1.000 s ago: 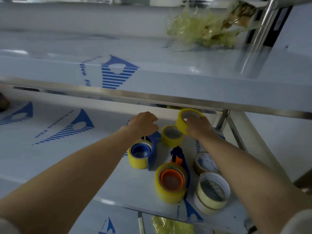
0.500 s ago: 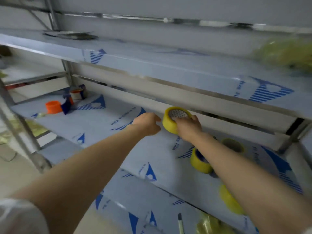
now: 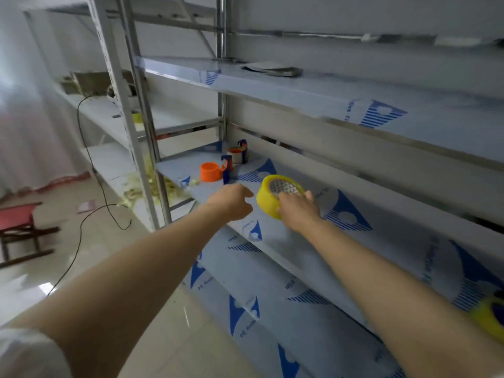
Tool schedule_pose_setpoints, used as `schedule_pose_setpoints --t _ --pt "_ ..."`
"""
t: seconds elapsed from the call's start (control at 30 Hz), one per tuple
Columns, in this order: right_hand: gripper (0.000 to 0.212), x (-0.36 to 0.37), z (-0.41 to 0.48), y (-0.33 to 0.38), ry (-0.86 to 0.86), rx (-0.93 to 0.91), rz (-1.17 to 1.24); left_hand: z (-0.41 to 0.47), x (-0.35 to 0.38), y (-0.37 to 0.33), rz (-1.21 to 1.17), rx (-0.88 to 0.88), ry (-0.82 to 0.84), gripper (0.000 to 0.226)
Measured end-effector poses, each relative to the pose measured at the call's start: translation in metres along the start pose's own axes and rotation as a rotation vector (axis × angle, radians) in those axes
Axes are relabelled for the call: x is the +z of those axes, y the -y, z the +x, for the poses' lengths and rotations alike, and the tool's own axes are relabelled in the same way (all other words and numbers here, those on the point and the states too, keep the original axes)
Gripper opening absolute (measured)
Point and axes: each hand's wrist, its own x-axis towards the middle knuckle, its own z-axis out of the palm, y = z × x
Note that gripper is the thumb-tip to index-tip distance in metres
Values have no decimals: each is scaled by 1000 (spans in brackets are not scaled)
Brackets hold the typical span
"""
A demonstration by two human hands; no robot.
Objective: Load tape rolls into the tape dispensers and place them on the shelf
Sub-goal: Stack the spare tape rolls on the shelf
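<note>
A spare roll point(image 3: 488, 317) is left at the near edge of the shelf point(image 3: 381, 249). Above the shelf, a yellow tape roll point(image 3: 268, 196) is gripped by the right hand point(image 3: 297, 211) — hole tilted upward, likely for loading — while the left hand point(image 3: 231, 200) is curled on nothing (probably readied). Farther off, an empty dispenser point(image 3: 215, 171) is stood.

Dim, bluish daylight enters from the left, with motion blur throughout and wide-angle bending at the edges.
</note>
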Motion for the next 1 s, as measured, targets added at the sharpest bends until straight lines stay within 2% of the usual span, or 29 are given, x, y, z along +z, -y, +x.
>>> schedule_pose_setpoints --t 0.33,0.6,0.87,1.0 --pt "29 7 112 89 -9 -73 34 49 -32 116 -38 -126 -52 48" --pt "34 12 235 142 6 -108 151 136 -79 198 -20 -173 -58 47" --pt "28 21 331 178 -16 -78 412 233 -106 258 -49 -194 -92 44" --pt "32 29 357 186 26 -53 563 272 -106 282 -89 -185 -97 44"
